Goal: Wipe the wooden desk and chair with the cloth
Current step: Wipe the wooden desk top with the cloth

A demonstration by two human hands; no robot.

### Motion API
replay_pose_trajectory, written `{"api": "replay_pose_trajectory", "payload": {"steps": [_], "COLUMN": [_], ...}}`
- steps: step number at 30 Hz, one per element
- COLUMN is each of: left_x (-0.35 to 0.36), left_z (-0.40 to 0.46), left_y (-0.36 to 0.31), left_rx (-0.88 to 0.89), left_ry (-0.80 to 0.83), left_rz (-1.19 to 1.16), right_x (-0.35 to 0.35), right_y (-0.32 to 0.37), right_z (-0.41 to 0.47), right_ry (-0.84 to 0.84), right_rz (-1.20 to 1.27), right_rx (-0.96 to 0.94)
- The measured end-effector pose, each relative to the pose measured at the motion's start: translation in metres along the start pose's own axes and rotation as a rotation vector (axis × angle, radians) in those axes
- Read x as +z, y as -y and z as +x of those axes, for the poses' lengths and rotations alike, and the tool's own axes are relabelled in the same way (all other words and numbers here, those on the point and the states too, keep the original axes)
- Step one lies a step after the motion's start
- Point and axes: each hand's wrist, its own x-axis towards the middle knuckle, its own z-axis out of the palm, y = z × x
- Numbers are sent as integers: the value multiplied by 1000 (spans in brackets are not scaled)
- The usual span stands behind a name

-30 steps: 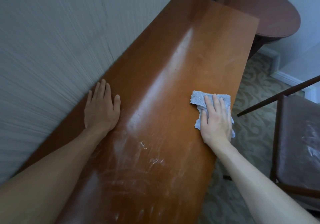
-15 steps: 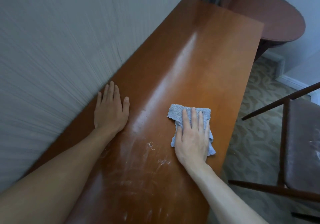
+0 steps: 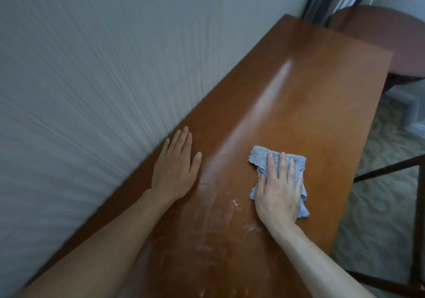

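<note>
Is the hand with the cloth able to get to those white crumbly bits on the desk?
Probably yes. The right hand presses the blue cloth flat on the desk, and the white bits lie just beside it, toward the left hand. Nothing stands between them.

Cloth [image 3: 261, 160]: middle covered by the right hand [image 3: 279, 194], only its edges showing. Desk [image 3: 299, 104]: near end cut off by the lower edge, parts hidden under both forearms and the left hand [image 3: 176, 171]. Chair [image 3: 391, 169]: only dark rails showed at the right edge. Round table [image 3: 395, 35]: cut off at the right. Wall [image 3: 92, 67]: streaked with blur.
</note>
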Motion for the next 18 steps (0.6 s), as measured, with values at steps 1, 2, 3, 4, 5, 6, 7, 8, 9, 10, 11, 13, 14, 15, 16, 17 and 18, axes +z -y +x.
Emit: {"api": "replay_pose_trajectory", "payload": {"steps": [1,2,3,4,5,6,7,8,9,10,11,13,14,15,16,17,18], "left_x": [-2,-3,-4,-4,-4,-4,-3,-2,-1,0,0,-1,-2,-3,-5,-7,-8], "left_z": [-6,-12,-19,-26,-33,-39,-44,-49,-53,-57,-60,-68,-72,-76,-81,-87,-94], "left_y": [3,5,8,10,12,14,16,17,18,19,20,23,25,27,30,34,38], "left_rx": [-1,5,17,32,44,53,60,60,55,48,43,42,40,32,18,4,-8], "left_ry": [0,3,9,20,35,50,64,72,76,81,86,87,83,79,74,68,62], "left_rz": [0,5,13,21,27,33,40,45,48,46,44,42,40,35,27,20,15], "right_x": [0,0,0,0,0,0,-1,-1,-1,-1,-1,-1,-1,-1,-1,-2,-3], "right_y": [0,0,1,1,2,3,4,4,4,4,4,4,4,4,4,4,4], "right_z": [0,0,0,0,0,-1,-1,-2,-2,-2,-1,-1,-2,-2,-2,-2,-2], "right_ry": [0,-1,-3,-3,-1,1,5,8,9,9,8,8,8,8,7,6,6], "right_rz": [-5,-7,-7,-11,-18,-22,-24,-23,-23,-24,-25,-21,-14,-5,8,25,39], "right_rx": [-2,-5,-6,-7,-10,-14,-16,-18,-22,-28,-34,-38,-39,-41,-43,-44,-43]}}
